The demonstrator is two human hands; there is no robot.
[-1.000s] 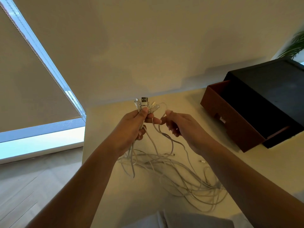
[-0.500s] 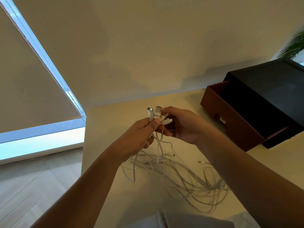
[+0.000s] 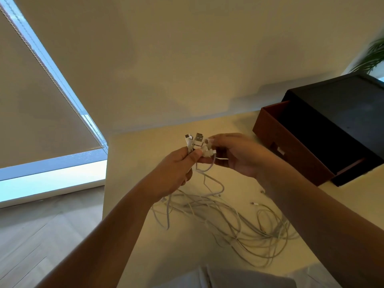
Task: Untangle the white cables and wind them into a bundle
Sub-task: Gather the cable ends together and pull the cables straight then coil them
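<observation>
A cream table (image 3: 137,242) by a pale wall (image 3: 207,59) carries the white cables (image 3: 228,221), lying in a loose tangle near an open brown box (image 3: 291,150). The left hand (image 3: 174,171) grips their plug ends (image 3: 196,142) raised above it; the right hand (image 3: 236,154) pinches one plug in that cluster

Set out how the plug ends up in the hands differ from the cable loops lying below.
The plug ends are held up off the table; the cable loops lie on it.
The plug ends are bunched tightly side by side; the cable loops sprawl loose and cross each other.
The left hand grips the plug ends and the right hand pinches them; neither hand touches the cable loops.
Both are white and belong to the same cables.
</observation>
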